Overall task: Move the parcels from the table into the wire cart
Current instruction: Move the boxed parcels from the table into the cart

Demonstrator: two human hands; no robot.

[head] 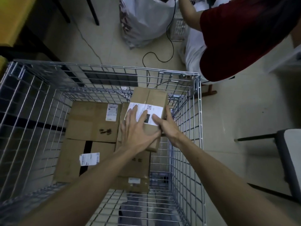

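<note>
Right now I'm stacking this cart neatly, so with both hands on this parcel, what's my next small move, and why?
Probably lower the labelled cardboard parcel until it sits flat, then let go. Your left hand presses its top and your right hand grips its edge, and it hangs tilted over the boxes in the wire cart.

Both hands (146,128) on parcel (150,97)

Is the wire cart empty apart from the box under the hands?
No, three more cardboard boxes lie inside the wire cart.

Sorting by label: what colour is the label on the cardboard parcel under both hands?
White, with a black patch, on the brown cardboard parcel; head view.
</note>
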